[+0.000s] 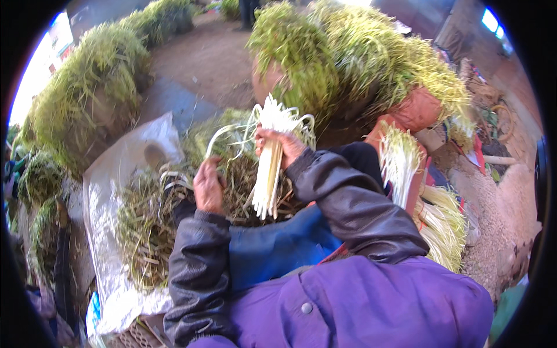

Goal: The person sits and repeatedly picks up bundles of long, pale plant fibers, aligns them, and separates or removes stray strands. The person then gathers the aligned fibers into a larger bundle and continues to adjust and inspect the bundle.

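Note:
My right hand (pixel 285 146) is wrapped round a bundle of pale leafy stalks (pixel 268 180). The bundle stands nearly upright over my lap, cut ends down, its white tops spreading above my fist. To its left, my left hand (pixel 209 187) is closed, fingers curled. A long pale leaf (pixel 223 134) arches from those fingertips toward the bundle. Below both hands lies a heap of dry, brownish-green leaf trimmings (pixel 145 232). A blue apron (pixel 284 235) covers my lap.
White sheeting (pixel 110 203) lies under the trimmings at left. By my right side rest more white stalk bundles (pixel 400 165) and yellowish ones (pixel 444 226). Large piles of green stalks stand at far left (pixel 93 87) and far right (pixel 371 52), with bare dirt floor (pixel 203 55) between.

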{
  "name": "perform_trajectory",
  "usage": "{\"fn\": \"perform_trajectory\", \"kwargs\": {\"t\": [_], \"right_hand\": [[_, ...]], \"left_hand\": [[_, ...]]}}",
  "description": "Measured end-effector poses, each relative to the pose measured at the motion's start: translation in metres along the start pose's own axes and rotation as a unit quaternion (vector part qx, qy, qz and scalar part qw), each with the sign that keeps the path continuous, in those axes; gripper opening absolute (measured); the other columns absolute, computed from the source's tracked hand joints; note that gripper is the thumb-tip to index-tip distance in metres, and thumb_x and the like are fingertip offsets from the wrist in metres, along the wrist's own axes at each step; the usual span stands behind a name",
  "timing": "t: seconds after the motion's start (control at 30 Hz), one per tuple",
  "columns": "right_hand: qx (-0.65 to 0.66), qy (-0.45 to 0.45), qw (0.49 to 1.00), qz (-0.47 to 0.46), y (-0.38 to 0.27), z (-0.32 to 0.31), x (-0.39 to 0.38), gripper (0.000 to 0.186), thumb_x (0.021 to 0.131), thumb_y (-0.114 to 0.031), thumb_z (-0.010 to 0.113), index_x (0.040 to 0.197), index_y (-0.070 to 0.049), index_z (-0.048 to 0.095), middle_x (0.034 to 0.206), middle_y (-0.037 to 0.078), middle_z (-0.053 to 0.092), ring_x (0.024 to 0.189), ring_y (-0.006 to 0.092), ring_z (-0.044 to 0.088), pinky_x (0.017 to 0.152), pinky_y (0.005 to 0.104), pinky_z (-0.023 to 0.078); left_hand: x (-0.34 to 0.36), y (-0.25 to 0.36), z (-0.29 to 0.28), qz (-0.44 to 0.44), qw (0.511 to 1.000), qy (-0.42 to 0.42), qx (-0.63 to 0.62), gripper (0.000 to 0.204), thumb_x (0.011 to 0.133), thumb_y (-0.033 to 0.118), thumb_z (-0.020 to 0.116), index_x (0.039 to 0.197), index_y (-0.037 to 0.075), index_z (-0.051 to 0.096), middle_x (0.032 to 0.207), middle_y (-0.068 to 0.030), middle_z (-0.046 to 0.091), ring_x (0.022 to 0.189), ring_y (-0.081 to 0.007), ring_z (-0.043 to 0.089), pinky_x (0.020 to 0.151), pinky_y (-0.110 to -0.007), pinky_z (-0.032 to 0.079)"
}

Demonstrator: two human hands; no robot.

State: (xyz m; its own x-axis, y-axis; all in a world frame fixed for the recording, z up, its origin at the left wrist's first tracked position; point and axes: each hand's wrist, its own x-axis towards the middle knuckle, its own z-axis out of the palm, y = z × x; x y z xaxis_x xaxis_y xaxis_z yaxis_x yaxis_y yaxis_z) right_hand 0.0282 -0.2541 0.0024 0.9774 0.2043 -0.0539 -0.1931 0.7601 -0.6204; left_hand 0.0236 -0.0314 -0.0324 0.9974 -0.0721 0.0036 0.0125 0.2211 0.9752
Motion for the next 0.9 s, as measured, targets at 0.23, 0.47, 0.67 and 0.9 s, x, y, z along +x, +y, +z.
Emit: {"fn": "perform_trajectory", "kwargs": {"t": [0.23, 0.47, 0.67, 0.9], "right_hand": [[-0.084, 0.06, 0.994, 0.039, 0.018, -0.006, 0.003, 0.033, 0.085, -0.009, 0.076, 0.114, -0.003, 0.061, 0.095, 0.008, 0.069, 0.076, 0.0128, 0.066, 0.071, 0.0331, 0.058], [-0.118, 0.086, 0.989, 0.038, 0.026, 0.0, -0.003, 0.024, 0.082, -0.007, 0.076, 0.102, 0.004, 0.07, 0.09, 0.011, 0.072, 0.075, 0.0179, 0.068, 0.073, 0.0317, 0.058], [-0.166, 0.103, 0.981, -0.001, 0.024, 0.018, -0.012, 0.016, 0.081, -0.007, 0.076, 0.095, -0.001, 0.072, 0.085, 0.007, 0.071, 0.072, 0.0154, 0.067, 0.068, 0.0286, 0.055], [-0.205, 0.086, 0.972, -0.071, 0.023, 0.041, -0.02, 0.017, 0.081, -0.005, 0.077, 0.095, -0.003, 0.069, 0.082, 0.006, 0.069, 0.074, 0.0165, 0.066, 0.068, 0.0307, 0.053]], "left_hand": [[-0.009, -0.01, 0.012, 0.037, 0.993, -0.084, 0.07, 0.034, 0.104, 0.035, 0.05, 0.108, 0.005, 0.066, 0.061, 0.0067, 0.043, 0.055, -0.0033, 0.038, 0.049, -0.023, 0.029], [-0.016, 0.0, 0.027, 0.168, 0.934, -0.078, 0.305, 0.034, 0.102, 0.036, 0.05, 0.098, 0.004, 0.061, 0.064, -0.0218, 0.052, 0.059, -0.0426, 0.054, 0.053, -0.045, 0.04], [-0.025, 0.014, 0.03, 0.136, 0.945, -0.114, 0.276, 0.029, 0.101, 0.027, 0.055, 0.105, -0.001, 0.062, 0.068, -0.0117, 0.054, 0.066, -0.0103, 0.047, 0.059, -0.032, 0.043], [-0.023, 0.012, 0.03, 0.146, 0.979, -0.087, 0.11, 0.016, 0.102, 0.014, 0.055, 0.103, 0.001, 0.064, 0.071, 0.0065, 0.051, 0.063, -0.0028, 0.043, 0.055, -0.021, 0.036]]}}
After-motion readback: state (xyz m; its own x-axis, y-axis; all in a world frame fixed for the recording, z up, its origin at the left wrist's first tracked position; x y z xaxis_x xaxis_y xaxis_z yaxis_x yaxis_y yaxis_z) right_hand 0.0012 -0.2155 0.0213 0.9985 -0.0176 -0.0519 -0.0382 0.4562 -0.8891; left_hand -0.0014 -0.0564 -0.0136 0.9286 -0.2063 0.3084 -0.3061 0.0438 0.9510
